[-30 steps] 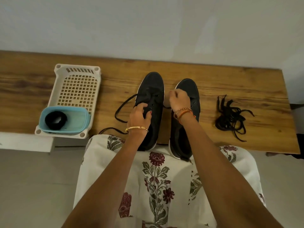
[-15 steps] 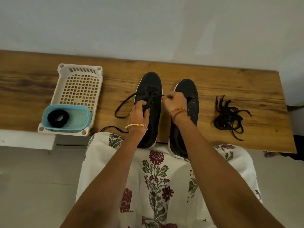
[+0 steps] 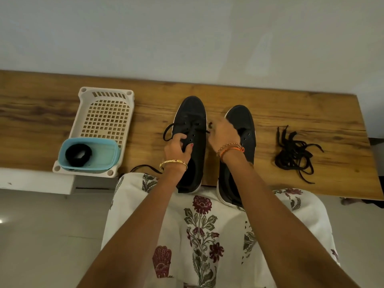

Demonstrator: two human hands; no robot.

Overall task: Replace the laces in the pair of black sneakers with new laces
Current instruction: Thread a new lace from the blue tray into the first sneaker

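The left sneaker stands mid-desk, heel at the near edge, with a new lace partly threaded. My left hand grips the shoe's tongue area, fingers curled; my right hand pinches the lace's other end just beside the shoe. The right sneaker stands alongside, eyelets bare. If I pull too hard, I judge the lace could slip out of its eyelet or end up uneven. The old laces lie tangled toward the right end. At the left, a basket holds a blue tub with a coiled lace, well clear.
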